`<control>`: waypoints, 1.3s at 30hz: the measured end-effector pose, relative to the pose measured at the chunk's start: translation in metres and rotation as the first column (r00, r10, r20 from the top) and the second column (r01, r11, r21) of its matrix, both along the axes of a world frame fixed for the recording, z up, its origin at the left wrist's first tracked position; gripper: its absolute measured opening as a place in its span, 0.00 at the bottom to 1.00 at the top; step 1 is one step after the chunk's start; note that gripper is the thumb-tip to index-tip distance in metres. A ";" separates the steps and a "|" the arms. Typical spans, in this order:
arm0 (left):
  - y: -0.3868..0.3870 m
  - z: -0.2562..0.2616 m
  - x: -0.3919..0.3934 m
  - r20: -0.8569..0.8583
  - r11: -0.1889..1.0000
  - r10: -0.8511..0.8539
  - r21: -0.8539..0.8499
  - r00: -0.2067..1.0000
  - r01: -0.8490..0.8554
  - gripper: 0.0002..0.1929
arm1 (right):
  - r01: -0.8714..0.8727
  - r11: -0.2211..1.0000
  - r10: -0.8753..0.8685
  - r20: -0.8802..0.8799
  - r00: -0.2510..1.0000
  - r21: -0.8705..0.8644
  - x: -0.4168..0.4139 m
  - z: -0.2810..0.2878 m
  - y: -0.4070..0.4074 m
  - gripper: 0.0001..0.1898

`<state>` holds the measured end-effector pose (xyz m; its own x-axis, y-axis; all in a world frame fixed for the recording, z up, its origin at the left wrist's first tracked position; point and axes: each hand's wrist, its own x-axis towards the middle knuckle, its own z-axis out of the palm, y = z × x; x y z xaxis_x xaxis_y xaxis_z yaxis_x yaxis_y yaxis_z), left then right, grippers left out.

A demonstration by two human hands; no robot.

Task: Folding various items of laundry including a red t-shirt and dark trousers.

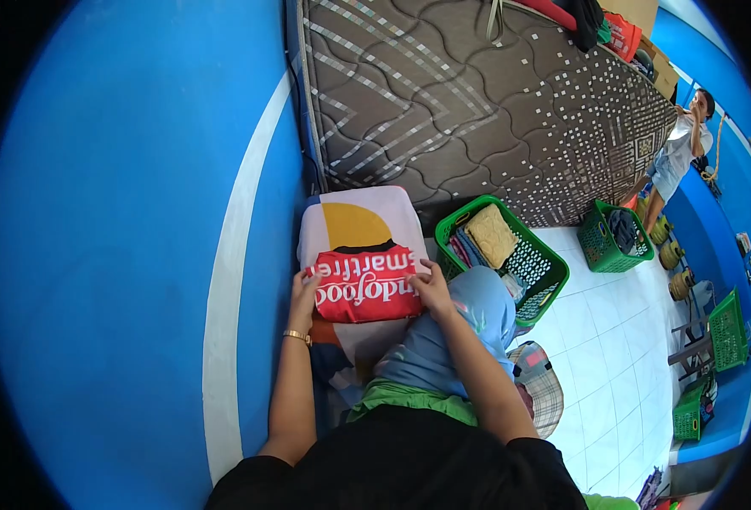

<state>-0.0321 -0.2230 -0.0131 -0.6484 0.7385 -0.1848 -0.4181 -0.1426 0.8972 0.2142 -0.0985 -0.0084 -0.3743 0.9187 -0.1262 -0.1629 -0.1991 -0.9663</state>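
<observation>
A red shirt (368, 299) with a black neckband and large white lettering lies folded into a compact shape. Beneath it is a padded cushion (372, 210) covered in white, yellow, orange and blue patterned cloth. My left hand (304, 293), with a gold-coloured band on its wrist, pinches the shirt's left edge. At the opposite edge, the fingers of my right hand (434, 290) hold the cloth. Just right of my knee stands a green plastic laundry basket (544, 264), holding a folded yellow towel (491, 236) and other folded cloths.
A blue wall (127, 223) runs close along my left. Ahead, a brown quilted mattress (452, 95) stands on its side. Another green basket (611, 245) holds dark clothes, near a standing person (675, 146). Gas cylinders (672, 255) line the right wall. A plaid cloth item (544, 395) lies on the white tiles.
</observation>
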 end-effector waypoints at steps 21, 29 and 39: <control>0.013 -0.016 -0.004 -0.102 0.992 -0.123 0.010 0.987 0.125 0.20 | -0.239 0.766 -0.080 0.457 0.886 0.597 -0.009 -0.051 0.029 0.35; -0.002 -0.036 -0.014 -0.563 0.953 -0.283 -0.074 0.776 0.294 0.24 | -0.305 0.781 -0.023 0.513 0.858 0.545 -0.007 -0.042 0.020 0.36; -0.012 -0.037 -0.007 -0.572 0.980 -0.181 -0.036 0.800 0.196 0.26 | -0.269 0.802 -0.095 0.558 0.824 0.534 -0.010 -0.043 0.017 0.34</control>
<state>-0.0394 -0.2353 -0.0505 -0.4791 0.8563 0.1929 0.1469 -0.1384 0.9794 0.2041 -0.0814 -0.0516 -0.4928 0.8465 0.2016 0.4005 0.4263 -0.8111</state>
